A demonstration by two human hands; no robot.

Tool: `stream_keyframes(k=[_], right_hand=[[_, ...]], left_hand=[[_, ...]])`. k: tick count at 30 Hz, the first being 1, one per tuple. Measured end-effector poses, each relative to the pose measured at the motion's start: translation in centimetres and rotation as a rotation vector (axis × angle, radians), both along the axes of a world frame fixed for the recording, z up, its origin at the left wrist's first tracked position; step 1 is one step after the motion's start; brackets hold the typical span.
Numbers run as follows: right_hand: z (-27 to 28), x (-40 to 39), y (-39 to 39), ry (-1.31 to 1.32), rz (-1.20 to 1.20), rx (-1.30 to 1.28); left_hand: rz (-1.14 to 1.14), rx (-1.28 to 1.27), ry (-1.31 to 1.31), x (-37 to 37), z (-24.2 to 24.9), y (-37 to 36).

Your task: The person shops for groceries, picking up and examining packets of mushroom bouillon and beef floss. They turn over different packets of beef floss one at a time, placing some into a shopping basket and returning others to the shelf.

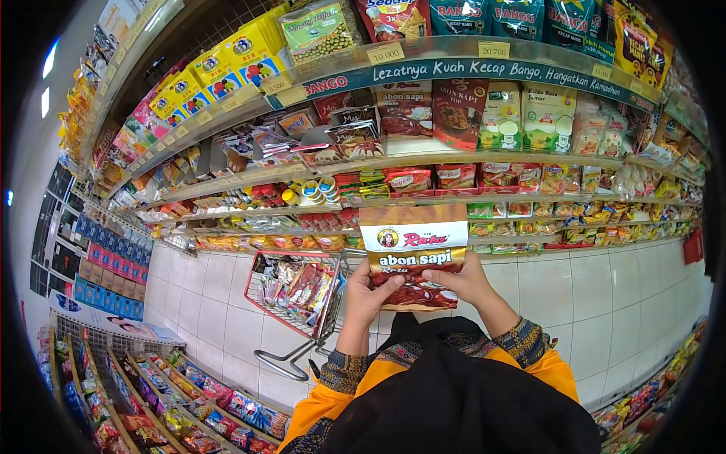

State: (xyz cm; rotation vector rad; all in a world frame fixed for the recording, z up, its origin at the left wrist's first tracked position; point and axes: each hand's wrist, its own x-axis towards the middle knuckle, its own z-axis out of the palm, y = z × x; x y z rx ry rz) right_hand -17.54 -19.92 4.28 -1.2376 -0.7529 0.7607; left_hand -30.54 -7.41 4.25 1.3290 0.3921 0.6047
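Note:
Both my hands hold up a pouch of abon sapi (414,240), upright, its printed front facing me. It has a brown top edge, a white band with a red brand name, and a picture of a brown dish below. My left hand (372,292) grips the lower left edge, thumb across the front. On the lower right edge my right hand (463,280) is closed the same way, thumb on the front. The fingers behind the pouch are hidden. A similar abon sapi pouch (406,113) stands on the shelf beyond.
A wire shopping cart (293,291) with several packets inside stands at my left on the white tiled floor (544,295). Ahead are long shelves of packets with a green label strip (484,72). Snack racks (174,408) run behind at lower left, and more snacks (650,393) at lower right.

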Motion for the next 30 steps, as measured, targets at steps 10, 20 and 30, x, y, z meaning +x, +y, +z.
stream_keyframes(k=[10,20,30], right_hand=[[0.7,-0.3,0.7,0.063,-0.048,-0.008],[0.1,0.2,0.8,0.023,-0.056,-0.019],[-0.3,0.4,0.7,0.025,-0.054,-0.009]], left_hand=[[0.019,-0.077,-0.043,0.2,-0.5,0.1],[0.017,-0.087,-0.052,0.5,-0.7,0.1],[0.010,-0.105,-0.006,0.6,-0.8,-0.3]])
